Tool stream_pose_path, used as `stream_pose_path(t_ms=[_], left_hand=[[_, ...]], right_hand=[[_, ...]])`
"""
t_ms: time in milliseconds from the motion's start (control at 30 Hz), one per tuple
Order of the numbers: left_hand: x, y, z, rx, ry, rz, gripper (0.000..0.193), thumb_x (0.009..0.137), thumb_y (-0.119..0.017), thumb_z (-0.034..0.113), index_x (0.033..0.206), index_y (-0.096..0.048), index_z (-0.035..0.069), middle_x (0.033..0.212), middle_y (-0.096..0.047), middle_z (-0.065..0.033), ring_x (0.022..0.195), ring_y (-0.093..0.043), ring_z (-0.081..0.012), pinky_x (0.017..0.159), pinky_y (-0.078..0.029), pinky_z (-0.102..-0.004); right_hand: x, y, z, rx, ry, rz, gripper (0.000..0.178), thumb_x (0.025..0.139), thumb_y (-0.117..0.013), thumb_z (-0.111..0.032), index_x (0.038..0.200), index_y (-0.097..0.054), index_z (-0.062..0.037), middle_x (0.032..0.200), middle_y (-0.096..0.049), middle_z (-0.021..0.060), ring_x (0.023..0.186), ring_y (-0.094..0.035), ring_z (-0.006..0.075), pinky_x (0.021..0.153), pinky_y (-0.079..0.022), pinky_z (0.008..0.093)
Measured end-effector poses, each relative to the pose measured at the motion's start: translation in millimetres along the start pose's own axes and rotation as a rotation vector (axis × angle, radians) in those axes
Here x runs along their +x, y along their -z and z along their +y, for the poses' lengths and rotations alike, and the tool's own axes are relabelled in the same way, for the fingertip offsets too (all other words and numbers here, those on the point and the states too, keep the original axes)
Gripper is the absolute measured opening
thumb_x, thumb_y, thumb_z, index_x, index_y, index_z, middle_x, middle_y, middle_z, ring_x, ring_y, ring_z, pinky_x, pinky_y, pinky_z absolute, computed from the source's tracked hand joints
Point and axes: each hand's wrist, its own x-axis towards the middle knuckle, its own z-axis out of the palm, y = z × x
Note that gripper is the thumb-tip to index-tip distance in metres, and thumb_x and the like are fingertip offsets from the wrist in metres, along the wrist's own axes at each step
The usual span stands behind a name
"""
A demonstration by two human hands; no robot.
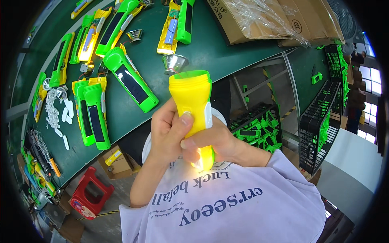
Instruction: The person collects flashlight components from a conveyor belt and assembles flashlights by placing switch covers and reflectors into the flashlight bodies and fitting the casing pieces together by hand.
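Both my hands are closed round a yellow and green flashlight point(190, 97), held upright in front of my shirt. My left hand point(168, 127) grips its left side, the thumb pressed on the yellow body. My right hand point(216, 141) wraps the lower right side, its thumb across the front. At the top the wide threaded head has no lens on it. A silver reflector cup point(174, 63) lies just beyond that rim, with a thin red wire near it. The flashlight's lower end glows brightly. A pale strip on its right side is partly covered by my fingers.
Several opened flashlight shells point(131, 83) with wires and batteries lie on the green table point(219, 52). Small white parts point(52, 109) are heaped at the left. A cardboard box point(259, 24) stands at the back. Black crates point(318, 125) with green parts stand right; a red stool point(91, 192) lower left.
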Motion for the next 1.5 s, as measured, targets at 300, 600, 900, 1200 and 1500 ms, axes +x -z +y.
stream_pose_path(t_ms=[300, 600, 900, 1200, 1500], left_hand=[[2.5, -5.1, 5.7, -0.082, 0.05, -0.058, 0.039, 0.092, -0.061, 0.027, 0.117, -0.058, -0.003, 0.094, -0.064, -0.0038, 0.078, -0.056, -0.0042, 0.068, -0.044, -0.0187], [2.4, -12.4, 6.2, -0.088, 0.053, -0.007, 0.04, 0.093, -0.061, 0.028, 0.118, -0.058, -0.003, 0.086, -0.063, -0.0004, 0.07, -0.052, -0.0015, 0.064, -0.041, -0.0176], [-0.3, 5.1, 27.3, 0.222, 0.112, 0.022, 0.042, 0.086, -0.071, 0.028, 0.112, -0.059, -0.004, 0.094, -0.064, -0.006, 0.082, -0.058, -0.0084, 0.071, -0.047, -0.024], [10.3, -8.9, 140.6, 1.533, -0.275, -0.259, 0.073, 0.066, -0.083, 0.032, 0.125, -0.053, 0.003, 0.117, -0.059, -0.0189, 0.104, -0.058, -0.0381, 0.086, -0.047, -0.0446], [96.7, 159.3, 234.1, 1.008, -0.288, 0.731, 0.041, 0.082, -0.072, 0.025, 0.112, -0.058, 0.001, 0.083, -0.064, -0.0082, 0.058, -0.06, -0.0125, 0.046, -0.042, -0.024]], right_hand=[[-5.6, -0.8, 8.8, 0.085, 0.029, 0.025, 0.026, 0.073, -0.063, -0.004, 0.097, -0.054, -0.0025, 0.062, -0.055, 0.0083, 0.047, -0.053, 0.0173, 0.045, -0.041, 0.0297], [-7.2, -5.6, 11.1, 0.153, 0.045, 0.029, 0.024, 0.073, -0.063, -0.003, 0.095, -0.054, -0.0028, 0.061, -0.053, 0.007, 0.049, -0.054, 0.0165, 0.046, -0.041, 0.0299], [-1.9, -3.2, -5.4, 0.06, -0.022, -0.022, 0.025, 0.073, -0.068, -0.008, 0.092, -0.054, -0.0015, 0.061, -0.054, 0.0072, 0.053, -0.057, 0.0161, 0.048, -0.043, 0.0299], [17.0, -25.3, -88.6, -1.978, 0.308, -0.038, 0.061, 0.057, -0.082, -0.01, 0.113, -0.058, -0.0042, 0.094, -0.063, 0.0163, 0.087, -0.061, 0.036, 0.08, -0.05, 0.0445], [46.8, 37.6, -59.2, -1.458, 1.291, 0.497, 0.04, 0.068, -0.071, -0.003, 0.104, -0.055, -0.0006, 0.106, -0.06, 0.0196, 0.09, -0.058, 0.0382, 0.081, -0.048, 0.0454]])
